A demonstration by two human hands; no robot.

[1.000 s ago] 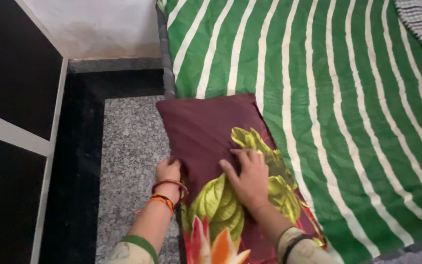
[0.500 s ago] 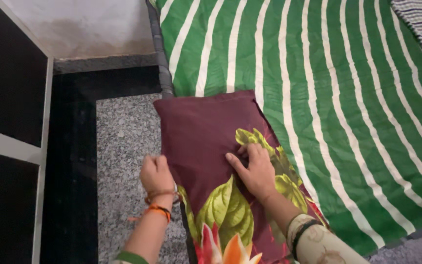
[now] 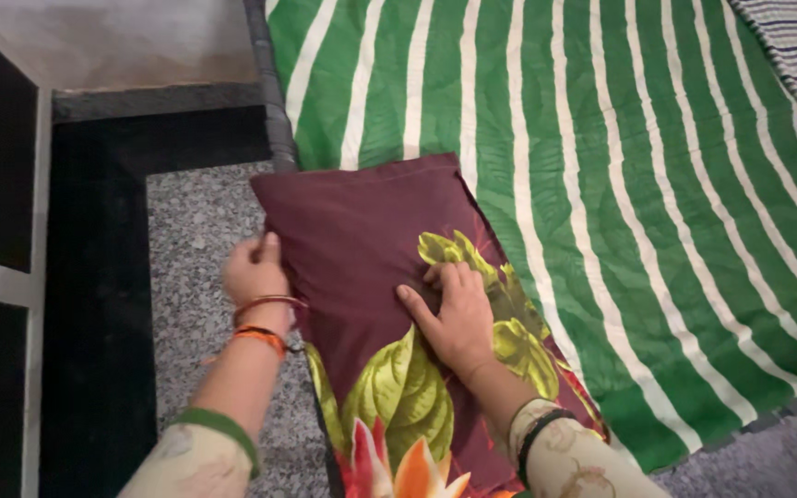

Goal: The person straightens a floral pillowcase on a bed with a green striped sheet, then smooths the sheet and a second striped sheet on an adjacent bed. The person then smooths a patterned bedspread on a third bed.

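Hands work a maroon flowered pillow (image 3: 362,249) lying at the bed's edge on the green striped sheet (image 3: 620,166). Our left hand (image 3: 253,269) curls its grip around the pillow's side seam; our right hand (image 3: 451,318) presses flat, fingers spread, on top.

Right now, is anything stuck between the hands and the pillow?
No, nothing visible is in between. The right hand lies flat on top of the maroon flowered pillow, and the left hand grips its left edge, bare fingers on the cloth. The pillow rests on the green striped bedsheet, at the bed's edge.
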